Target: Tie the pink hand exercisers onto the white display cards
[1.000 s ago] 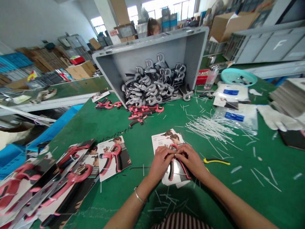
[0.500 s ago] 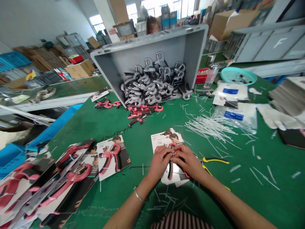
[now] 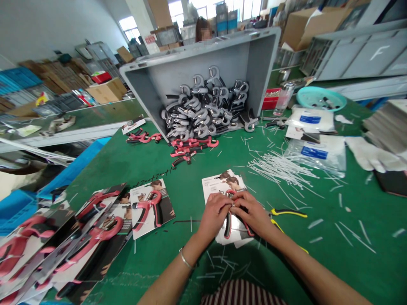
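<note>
A pink and black hand gripper (image 3: 228, 223) lies on a printed backing card (image 3: 219, 184) on the green table (image 3: 178, 178). My left hand (image 3: 215, 216) and my right hand (image 3: 252, 214) meet over the gripper's upper part, fingers pinched together there. What the fingertips hold is too small to make out. Yellow-handled cutters (image 3: 288, 213) lie just right of my right hand.
A tipped grey crate (image 3: 260, 63) of grey grippers (image 3: 203, 112) stands at the back, loose pink grippers (image 3: 190, 148) before it. Finished carded grippers (image 3: 95, 228) pile at the left. White cable ties (image 3: 280, 167), plastic bags (image 3: 318, 148), a glove (image 3: 372, 154) and a teal bowl (image 3: 321, 98) lie right. A person stands behind the crate.
My two hands stay pinched over the gripper on the card, shifting only slightly. The view has tilted a little.
</note>
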### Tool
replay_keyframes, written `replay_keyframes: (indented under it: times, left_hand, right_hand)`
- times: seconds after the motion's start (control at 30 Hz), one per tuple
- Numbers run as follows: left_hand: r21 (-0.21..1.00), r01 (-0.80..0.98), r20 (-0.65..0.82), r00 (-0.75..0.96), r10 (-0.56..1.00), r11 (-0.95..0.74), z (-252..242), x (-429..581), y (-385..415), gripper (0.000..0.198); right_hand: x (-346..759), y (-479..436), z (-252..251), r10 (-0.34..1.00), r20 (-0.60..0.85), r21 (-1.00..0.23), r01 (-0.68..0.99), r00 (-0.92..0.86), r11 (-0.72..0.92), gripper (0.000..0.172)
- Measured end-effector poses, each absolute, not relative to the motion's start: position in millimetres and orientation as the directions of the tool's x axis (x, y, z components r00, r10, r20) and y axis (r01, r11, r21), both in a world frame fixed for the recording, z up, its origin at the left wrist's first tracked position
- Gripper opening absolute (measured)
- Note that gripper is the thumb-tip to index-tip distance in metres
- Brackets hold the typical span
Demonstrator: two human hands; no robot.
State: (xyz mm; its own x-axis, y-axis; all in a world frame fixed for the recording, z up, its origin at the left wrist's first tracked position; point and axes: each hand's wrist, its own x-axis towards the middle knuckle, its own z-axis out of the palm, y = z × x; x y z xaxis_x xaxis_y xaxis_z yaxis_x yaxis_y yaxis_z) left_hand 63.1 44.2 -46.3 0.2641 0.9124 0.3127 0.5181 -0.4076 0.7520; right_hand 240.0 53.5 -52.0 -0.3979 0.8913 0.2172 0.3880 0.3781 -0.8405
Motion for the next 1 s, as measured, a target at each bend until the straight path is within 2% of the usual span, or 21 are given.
replay_keyframes:
  times: [0.27,0.53,1.0]
  left_hand:
    - [0.785,0.501,0.296,0.214,0.931,-0.365,-49.3,63.0,45.0,0.015]
    - [0.777,0.481,0.338,0.226,0.914,-0.406,-51.3,64.0,44.4,0.016]
    - [0.83,0.464,0.263,0.164,0.951,-0.31,-49.6,66.0,41.9,0.014]
  right_hand:
    - [242.8,51.7,-45.7,0.862,0.231,-0.812,0.398,-0.452,0.427,0.009]
    - [240.7,51.9,-51.3,0.89,0.212,-0.843,0.385,-0.403,0.375,0.008]
    - [241.9,50.7,-49.6,0.882,0.24,-0.838,0.372,-0.405,0.399,0.008]
